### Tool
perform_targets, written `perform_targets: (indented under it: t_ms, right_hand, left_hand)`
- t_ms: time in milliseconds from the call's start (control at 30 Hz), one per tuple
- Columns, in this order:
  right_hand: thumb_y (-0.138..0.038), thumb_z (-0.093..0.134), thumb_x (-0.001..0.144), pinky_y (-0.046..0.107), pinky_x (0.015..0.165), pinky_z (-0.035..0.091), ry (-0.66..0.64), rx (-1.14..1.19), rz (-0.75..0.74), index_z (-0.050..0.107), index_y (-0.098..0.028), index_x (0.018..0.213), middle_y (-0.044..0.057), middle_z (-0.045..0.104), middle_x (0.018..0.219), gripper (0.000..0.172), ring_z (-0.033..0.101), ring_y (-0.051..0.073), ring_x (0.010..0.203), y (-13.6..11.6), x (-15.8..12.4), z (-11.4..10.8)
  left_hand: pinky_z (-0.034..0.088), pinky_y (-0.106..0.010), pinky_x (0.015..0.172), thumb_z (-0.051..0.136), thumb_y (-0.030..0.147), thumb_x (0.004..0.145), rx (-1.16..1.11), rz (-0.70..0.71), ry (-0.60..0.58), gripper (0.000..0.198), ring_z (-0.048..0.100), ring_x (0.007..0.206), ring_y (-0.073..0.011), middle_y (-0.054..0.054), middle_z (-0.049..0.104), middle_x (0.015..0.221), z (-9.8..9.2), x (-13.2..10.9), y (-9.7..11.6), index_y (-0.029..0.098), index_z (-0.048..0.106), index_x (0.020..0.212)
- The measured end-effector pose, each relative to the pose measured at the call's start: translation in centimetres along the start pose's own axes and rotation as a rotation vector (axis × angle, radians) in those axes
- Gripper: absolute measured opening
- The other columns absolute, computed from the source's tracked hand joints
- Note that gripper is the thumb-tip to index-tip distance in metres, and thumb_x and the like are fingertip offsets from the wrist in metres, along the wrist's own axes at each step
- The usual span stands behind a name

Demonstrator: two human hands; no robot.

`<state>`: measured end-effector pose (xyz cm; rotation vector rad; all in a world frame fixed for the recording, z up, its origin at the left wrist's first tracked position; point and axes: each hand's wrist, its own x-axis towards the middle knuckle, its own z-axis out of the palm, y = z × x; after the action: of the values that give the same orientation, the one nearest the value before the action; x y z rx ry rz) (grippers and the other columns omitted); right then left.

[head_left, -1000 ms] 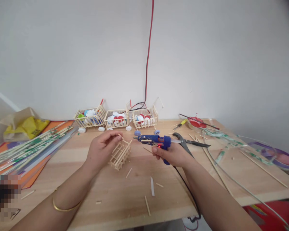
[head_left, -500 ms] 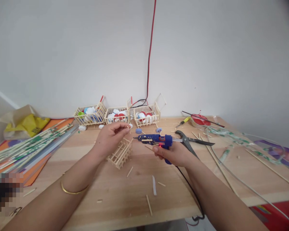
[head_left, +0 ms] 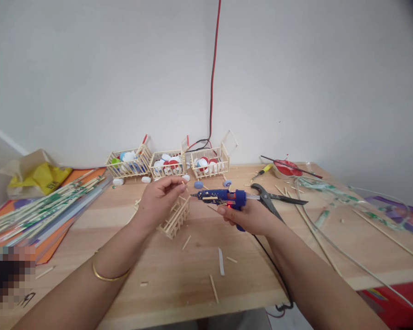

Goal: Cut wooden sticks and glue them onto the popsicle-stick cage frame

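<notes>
My right hand (head_left: pixel 249 215) is wrapped round a blue hot glue gun (head_left: pixel 215 197), its red light lit and its nozzle pointing left. A glue stick (head_left: pixel 253 197) sticks out of its back end. My left hand (head_left: pixel 161 197) pinches a short wooden stick (head_left: pixel 185 184) close to the nozzle; whether they touch I cannot tell. Below the left hand lies a small frame of glued sticks (head_left: pixel 175 217), partly hidden by that hand. Short stick pieces (head_left: pixel 214 288) and a white strip (head_left: pixel 220 261) lie nearer the front of the wooden table (head_left: pixel 179 284).
Along the wall stand three stick carts (head_left: pixel 209 165) filled with bottle caps. Pliers (head_left: pixel 270 201), a yellow-handled knife (head_left: pixel 262 172) and a red bowl (head_left: pixel 287 168) are at the right. Bundled sticks (head_left: pixel 55 201) and a yellow bag (head_left: pixel 41 181) lie left. A black cord (head_left: pixel 271 261) trails off the front edge.
My left hand has shifted slightly right, with the small stick still pinched near the nozzle. The glue gun has barely moved. The view has shifted a little.
</notes>
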<state>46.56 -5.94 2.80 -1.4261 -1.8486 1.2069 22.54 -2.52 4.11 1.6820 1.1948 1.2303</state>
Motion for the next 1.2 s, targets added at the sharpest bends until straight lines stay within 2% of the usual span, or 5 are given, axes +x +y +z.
perform_targets:
  t_ms: [267,600,933,1200]
  right_hand:
    - [-0.062,0.056,0.080,0.021,0.047,0.040,-0.004,-0.002,0.008,0.062,-0.017,0.096,-0.002,0.054,0.061,0.048,0.050,0.010,0.052,-0.4,-0.1,0.0]
    - [-0.063,0.057,0.079,0.021,0.045,0.040,0.003,0.007,0.018,0.064,-0.017,0.093,-0.002,0.055,0.060,0.049,0.051,0.010,0.051,-0.4,-0.2,0.2]
    - [-0.060,0.058,0.079,0.021,0.048,0.041,0.048,-0.038,-0.067,0.065,-0.017,0.087,-0.002,0.056,0.059,0.044,0.053,0.011,0.053,-0.7,-0.2,0.0]
    - [-0.059,0.058,0.079,0.023,0.048,0.042,0.060,-0.072,-0.075,0.067,-0.019,0.091,-0.001,0.058,0.058,0.043,0.055,0.013,0.054,-1.0,-0.3,-0.2]
  left_hand:
    - [0.049,-0.028,0.071,0.065,0.032,0.076,0.037,0.010,0.010,0.017,0.064,0.080,-0.0187,-0.004,0.071,0.082,0.0,0.0,-0.2,0.018,0.069,0.083]
    - [0.051,-0.030,0.070,0.063,0.031,0.078,0.095,0.059,-0.002,0.015,0.066,0.078,-0.0201,-0.003,0.070,0.072,-0.1,-0.2,0.1,0.018,0.069,0.082]
    - [0.050,-0.031,0.077,0.058,0.029,0.082,0.221,0.174,-0.039,0.018,0.065,0.081,-0.0189,-0.005,0.073,0.087,0.1,-0.3,0.0,0.018,0.070,0.088]
    - [0.050,-0.029,0.074,0.057,0.029,0.084,0.275,0.207,-0.059,0.017,0.065,0.077,-0.0176,-0.004,0.072,0.084,0.1,-0.3,-0.1,0.019,0.070,0.087]
